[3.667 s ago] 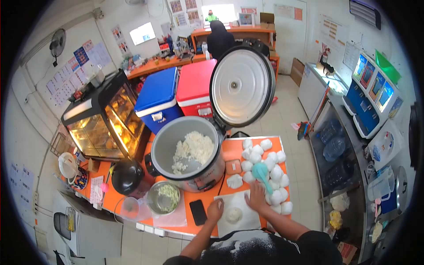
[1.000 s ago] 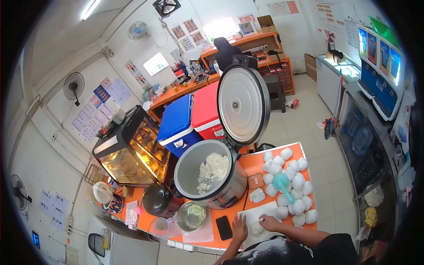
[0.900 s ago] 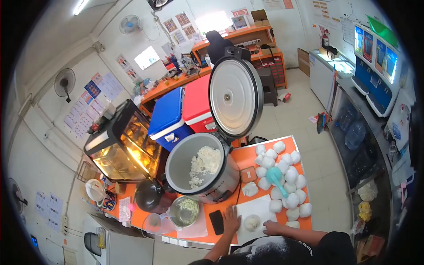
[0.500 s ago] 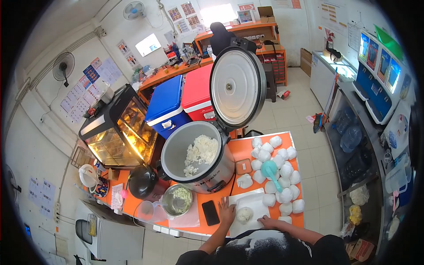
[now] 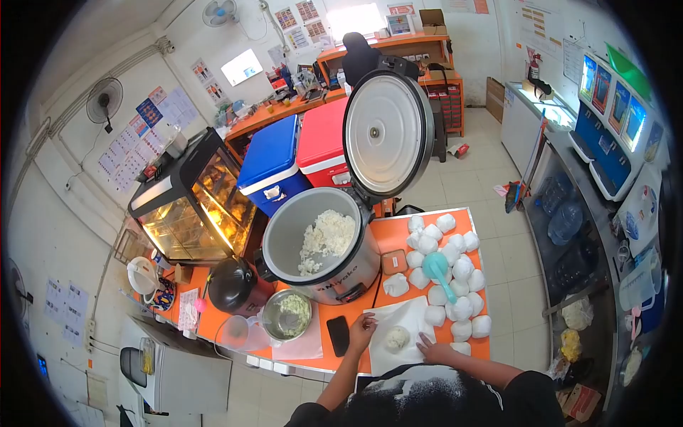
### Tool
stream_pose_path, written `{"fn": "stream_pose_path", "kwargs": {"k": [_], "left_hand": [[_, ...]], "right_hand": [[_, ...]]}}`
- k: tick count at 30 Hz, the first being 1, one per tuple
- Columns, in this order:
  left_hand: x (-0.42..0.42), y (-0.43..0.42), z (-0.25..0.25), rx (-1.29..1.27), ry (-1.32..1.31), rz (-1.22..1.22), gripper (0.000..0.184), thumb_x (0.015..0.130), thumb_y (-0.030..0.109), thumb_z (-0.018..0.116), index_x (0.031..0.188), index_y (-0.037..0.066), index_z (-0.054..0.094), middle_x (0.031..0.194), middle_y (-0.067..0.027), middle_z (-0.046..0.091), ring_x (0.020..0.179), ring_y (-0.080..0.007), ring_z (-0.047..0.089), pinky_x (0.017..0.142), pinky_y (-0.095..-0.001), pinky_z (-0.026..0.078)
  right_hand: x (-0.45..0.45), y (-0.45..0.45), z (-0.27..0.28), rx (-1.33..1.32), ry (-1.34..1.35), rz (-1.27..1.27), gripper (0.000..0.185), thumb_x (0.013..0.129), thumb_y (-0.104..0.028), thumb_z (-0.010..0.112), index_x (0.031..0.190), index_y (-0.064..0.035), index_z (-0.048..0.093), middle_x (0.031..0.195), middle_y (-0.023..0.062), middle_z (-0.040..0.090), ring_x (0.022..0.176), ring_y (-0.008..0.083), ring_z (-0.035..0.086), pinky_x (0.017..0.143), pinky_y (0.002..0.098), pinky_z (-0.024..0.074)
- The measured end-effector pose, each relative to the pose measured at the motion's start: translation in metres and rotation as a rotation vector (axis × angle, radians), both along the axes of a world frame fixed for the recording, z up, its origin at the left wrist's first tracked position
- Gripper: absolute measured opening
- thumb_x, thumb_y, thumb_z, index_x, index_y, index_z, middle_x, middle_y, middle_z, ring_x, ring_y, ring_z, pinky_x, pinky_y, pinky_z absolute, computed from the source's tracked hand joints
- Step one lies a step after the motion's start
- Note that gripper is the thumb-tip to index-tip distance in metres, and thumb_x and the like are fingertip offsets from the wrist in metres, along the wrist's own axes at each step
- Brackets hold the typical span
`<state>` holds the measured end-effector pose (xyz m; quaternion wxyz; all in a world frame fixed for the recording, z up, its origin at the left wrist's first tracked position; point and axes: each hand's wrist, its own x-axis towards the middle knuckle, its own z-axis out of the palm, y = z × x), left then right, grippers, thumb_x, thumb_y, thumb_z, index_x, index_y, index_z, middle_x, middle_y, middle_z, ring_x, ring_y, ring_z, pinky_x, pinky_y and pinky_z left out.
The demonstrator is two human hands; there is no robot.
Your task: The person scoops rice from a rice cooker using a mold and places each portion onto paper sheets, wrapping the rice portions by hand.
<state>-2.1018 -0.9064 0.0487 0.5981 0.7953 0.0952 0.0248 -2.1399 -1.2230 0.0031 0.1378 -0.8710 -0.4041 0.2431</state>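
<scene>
A sheet of white wrapping paper (image 5: 380,359) lies on the orange table, with a rounded mound of white rice (image 5: 396,337) at its middle. At the paper's upper left edge is my left hand (image 5: 362,331), its fingers bent together on the edge. My right hand (image 5: 434,351) rests on the paper's right side, fingers stretched out, beside the rice. Several white wrapped balls (image 5: 462,268) crowd the table to the right, and a turquoise scoop (image 5: 435,268) lies on them. Left of my left hand is a black phone (image 5: 339,336).
A large open rice cooker (image 5: 356,274) holding rice stands ahead, lid raised. A metal bowl (image 5: 267,318) with a pale mixture sits left of the phone. Blue (image 5: 269,153) and red (image 5: 322,135) coolers and a lit food warmer (image 5: 192,206) stand behind. A person in dark clothing (image 5: 359,60) is farther back.
My left hand's fingers have gone from spread to bent together at the paper's edge. My right hand has stayed on the right side. The view has shifted slightly.
</scene>
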Motion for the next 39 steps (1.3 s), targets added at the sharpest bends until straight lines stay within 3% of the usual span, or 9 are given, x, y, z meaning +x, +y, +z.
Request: {"fn": "stream_pose_path", "kwargs": {"k": [4,8,10,13,14,18,20,25,39], "left_hand": [[-0.036,0.022,0.005,0.357,-0.130,-0.155,0.024,0.079,0.002,0.070,0.103,0.009,0.072,0.095,-0.0057,0.073,0.086,-0.0195,0.065,0.080,-0.0324,0.050],[-0.081,0.020,-0.013,0.604,-0.228,-0.191,0.016,0.072,0.005,0.074,0.086,0.013,0.071,0.091,-0.0054,0.069,0.097,-0.0301,0.061,0.086,-0.0421,0.047],[-0.087,0.012,-0.007,0.652,-0.234,-0.186,0.015,0.072,0.004,0.074,0.082,0.013,0.068,0.092,-0.0041,0.068,0.099,-0.0288,0.060,0.084,-0.0426,0.046],[-0.093,0.002,0.001,0.674,-0.270,-0.144,0.015,0.072,0.003,0.073,0.081,0.013,0.067,0.097,-0.0029,0.068,0.102,-0.0280,0.059,0.084,-0.0438,0.045],[-0.093,0.001,0.000,0.699,-0.328,-0.112,0.015,0.073,0.003,0.073,0.081,0.013,0.066,0.101,-0.0024,0.067,0.104,-0.0278,0.059,0.085,-0.0444,0.045],[-0.095,0.000,-0.004,0.713,-0.313,-0.056,0.015,0.075,0.004,0.073,0.084,0.013,0.065,0.118,-0.0048,0.063,0.113,-0.0316,0.055,0.093,-0.0454,0.043],[-0.093,0.003,-0.016,0.707,-0.305,-0.014,0.015,0.075,0.003,0.072,0.085,0.013,0.065,0.119,-0.0059,0.062,0.113,-0.0320,0.054,0.093,-0.0454,0.043],[-0.074,-0.006,-0.004,0.644,-0.282,0.108,0.018,0.076,0.002,0.071,0.089,0.012,0.066,0.120,-0.0091,0.062,0.115,-0.0339,0.053,0.095,-0.0460,0.043],[-0.037,0.009,0.000,0.758,-0.188,-0.215,0.041,0.072,-0.004,0.065,0.109,0.012,0.072,0.113,-0.0068,0.067,0.106,-0.0292,0.060,0.091,-0.0407,0.050]], "right_hand": [[-0.009,-0.006,-0.007,-0.094,-0.371,-0.032,0.068,0.087,-0.023,0.053,0.146,0.0085,0.041,0.161,0.0258,0.028,0.049,0.0225,0.061,0.039,0.0415,0.0442],[-0.008,0.001,0.000,-0.076,-0.305,-0.161,0.060,0.083,-0.017,0.056,0.138,0.0069,0.050,0.155,0.0269,0.038,0.050,0.0287,0.062,0.044,0.0433,0.0474],[0.011,0.015,0.019,-0.141,-0.144,-0.141,0.023,0.088,-0.022,0.056,0.095,-0.0030,0.068,0.107,0.0160,0.069,0.069,0.0322,0.068,0.057,0.0441,0.0535],[0.014,0.054,0.107,0.464,-0.410,-0.291,0.018,0.084,-0.019,0.061,0.091,-0.0026,0.059,0.086,0.0141,0.056,0.086,0.0332,0.060,0.069,0.0462,0.0507],[0.016,0.062,0.123,0.388,-0.267,-0.204,0.032,0.086,-0.022,0.061,0.108,0.0017,0.059,0.109,0.0194,0.059,0.107,0.0357,0.058,0.086,0.0450,0.0498],[0.014,0.094,0.111,0.359,-0.435,-0.060,0.055,0.088,-0.028,0.063,0.131,0.0048,0.053,0.135,0.0242,0.054,0.130,0.0371,0.049,0.109,0.0470,0.0386],[0.002,0.093,0.077,0.057,-0.231,0.041,0.071,0.092,-0.035,0.060,0.150,0.0015,0.038,0.160,0.0204,0.031,0.150,0.0336,0.028,0.122,0.0490,0.0202],[-0.009,0.080,0.072,0.052,-0.244,0.039,0.076,0.093,-0.038,0.060,0.152,0.0002,0.034,0.164,0.0195,0.023,0.153,0.0336,0.020,0.123,0.0499,0.0170],[-0.008,0.075,0.066,0.099,-0.263,-0.090,0.081,0.087,-0.035,0.067,0.154,-0.0027,0.032,0.165,0.0170,0.021,0.153,0.0312,0.020,0.122,0.0506,0.0186]]}}
